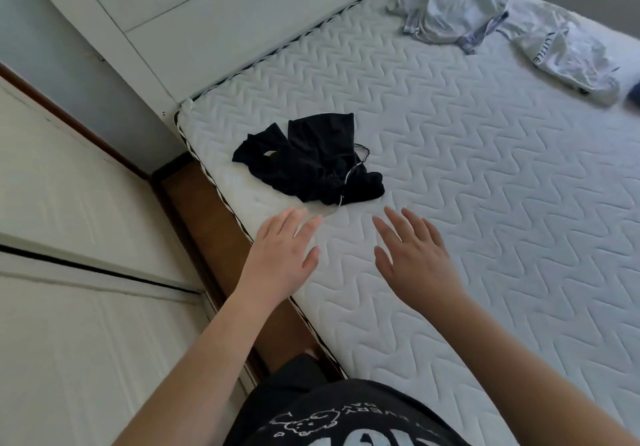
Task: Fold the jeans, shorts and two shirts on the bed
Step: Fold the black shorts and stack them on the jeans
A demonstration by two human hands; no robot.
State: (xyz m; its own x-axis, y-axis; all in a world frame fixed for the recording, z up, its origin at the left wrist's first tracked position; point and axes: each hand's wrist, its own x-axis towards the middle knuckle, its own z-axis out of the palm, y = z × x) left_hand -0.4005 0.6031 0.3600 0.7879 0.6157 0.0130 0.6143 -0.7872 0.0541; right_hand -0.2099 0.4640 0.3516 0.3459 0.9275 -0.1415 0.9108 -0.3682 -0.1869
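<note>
While nothing is yet seen folded from the head view, the black shorts lie crumpled near the bed corner, and two pale shirts lie bunched far across; jeans cannot be told. The left hand and right hand are held spread and empty just short of the shorts. Open mattress is left rightward; the bed edge runs under the left hand.

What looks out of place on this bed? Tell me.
Three garments lie crumpled, unfolded: black drawstring shorts near the open hands, a pale grey shirt and a white printed shirt at the quilted white mattress's far end.
</note>
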